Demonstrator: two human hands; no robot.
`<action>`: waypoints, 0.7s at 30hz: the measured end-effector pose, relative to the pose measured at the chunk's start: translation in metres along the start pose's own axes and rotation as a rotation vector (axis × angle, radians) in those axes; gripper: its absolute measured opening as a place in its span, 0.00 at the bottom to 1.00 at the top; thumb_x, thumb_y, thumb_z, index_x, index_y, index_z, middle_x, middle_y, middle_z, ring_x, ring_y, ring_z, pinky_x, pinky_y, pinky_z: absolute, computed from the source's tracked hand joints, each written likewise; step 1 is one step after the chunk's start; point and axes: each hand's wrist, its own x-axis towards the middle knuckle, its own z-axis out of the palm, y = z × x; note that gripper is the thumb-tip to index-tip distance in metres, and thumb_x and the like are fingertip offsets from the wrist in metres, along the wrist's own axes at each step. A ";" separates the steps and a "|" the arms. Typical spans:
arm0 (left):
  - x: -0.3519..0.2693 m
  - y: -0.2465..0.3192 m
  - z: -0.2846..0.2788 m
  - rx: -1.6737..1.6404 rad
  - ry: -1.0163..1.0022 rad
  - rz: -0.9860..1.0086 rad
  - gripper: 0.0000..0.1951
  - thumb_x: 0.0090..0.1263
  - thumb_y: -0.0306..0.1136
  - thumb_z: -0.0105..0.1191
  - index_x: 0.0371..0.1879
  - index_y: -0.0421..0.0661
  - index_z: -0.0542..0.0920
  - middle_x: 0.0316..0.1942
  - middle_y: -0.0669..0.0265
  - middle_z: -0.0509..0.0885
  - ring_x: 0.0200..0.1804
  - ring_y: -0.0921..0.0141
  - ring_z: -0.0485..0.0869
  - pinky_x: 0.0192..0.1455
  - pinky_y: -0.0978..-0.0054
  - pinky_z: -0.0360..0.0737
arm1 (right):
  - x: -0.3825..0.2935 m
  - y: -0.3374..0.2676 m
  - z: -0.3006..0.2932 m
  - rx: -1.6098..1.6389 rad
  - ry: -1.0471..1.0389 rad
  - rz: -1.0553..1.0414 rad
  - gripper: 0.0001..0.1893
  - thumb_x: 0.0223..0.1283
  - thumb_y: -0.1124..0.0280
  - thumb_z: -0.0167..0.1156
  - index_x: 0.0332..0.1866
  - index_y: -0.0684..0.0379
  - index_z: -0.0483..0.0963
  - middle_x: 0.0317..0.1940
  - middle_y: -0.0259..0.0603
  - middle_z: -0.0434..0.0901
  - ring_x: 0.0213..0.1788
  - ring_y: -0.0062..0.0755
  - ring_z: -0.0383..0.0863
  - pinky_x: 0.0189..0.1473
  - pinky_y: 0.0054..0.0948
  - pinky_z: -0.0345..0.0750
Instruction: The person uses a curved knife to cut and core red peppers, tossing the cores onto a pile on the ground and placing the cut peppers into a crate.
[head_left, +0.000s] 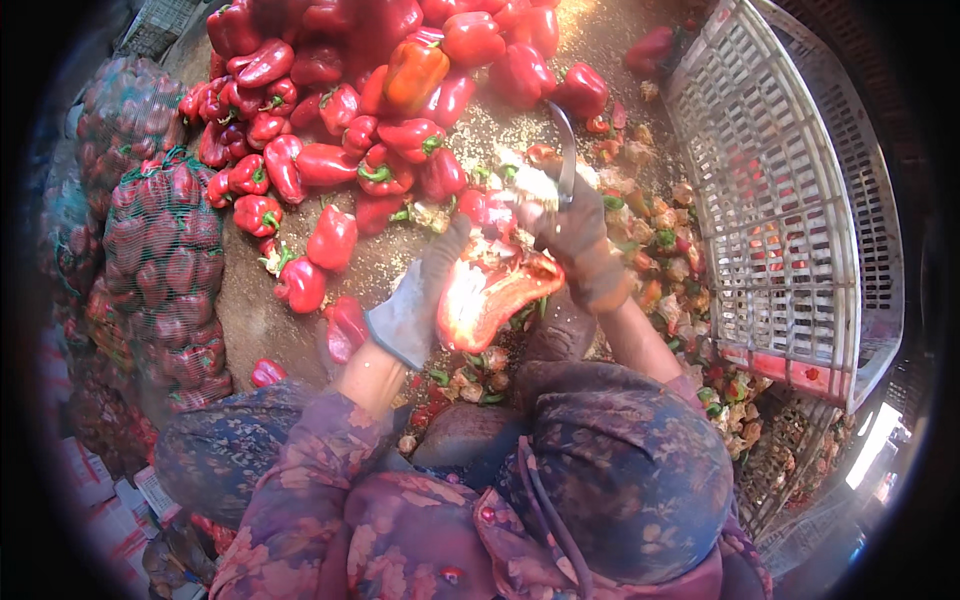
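Observation:
My left hand, in a grey-white work glove with darkened fingers, holds a cut-open red bell pepper. Its pale inner wall faces up in bright light. In my right hand, also gloved and stained brown, is a knife with a curved metal blade pointing away from me. The right fingers are close to the pepper's far side; glare and blur hide whether they touch it. Another piece of red pepper shows just beyond the hands.
Whole red bell peppers are heaped ahead and to the left. Mesh sacks full of peppers line the left side. Cut cores and stems litter the floor at right, beside upright white plastic crates. Loose seeds cover the ground.

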 end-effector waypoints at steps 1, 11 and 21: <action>-0.002 -0.001 0.008 -0.005 -0.004 0.042 0.29 0.68 0.54 0.57 0.56 0.41 0.73 0.50 0.59 0.81 0.54 0.62 0.81 0.62 0.60 0.77 | 0.007 0.013 0.000 0.196 0.018 0.034 0.26 0.50 0.77 0.71 0.56 0.64 0.73 0.39 0.36 0.83 0.37 0.21 0.82 0.36 0.23 0.80; -0.006 0.015 0.011 0.062 -0.009 0.129 0.31 0.72 0.58 0.48 0.57 0.40 0.73 0.48 0.57 0.83 0.46 0.61 0.84 0.49 0.64 0.84 | -0.038 -0.021 -0.024 -0.390 0.148 -0.290 0.21 0.47 0.64 0.74 0.47 0.60 0.79 0.40 0.42 0.82 0.34 0.31 0.81 0.36 0.26 0.78; 0.007 0.001 -0.035 0.184 0.228 0.027 0.24 0.78 0.51 0.41 0.51 0.38 0.76 0.40 0.61 0.82 0.37 0.70 0.82 0.41 0.71 0.83 | -0.019 -0.037 0.024 -0.966 -0.528 -0.106 0.11 0.49 0.67 0.64 0.40 0.54 0.76 0.27 0.43 0.80 0.33 0.47 0.83 0.34 0.44 0.78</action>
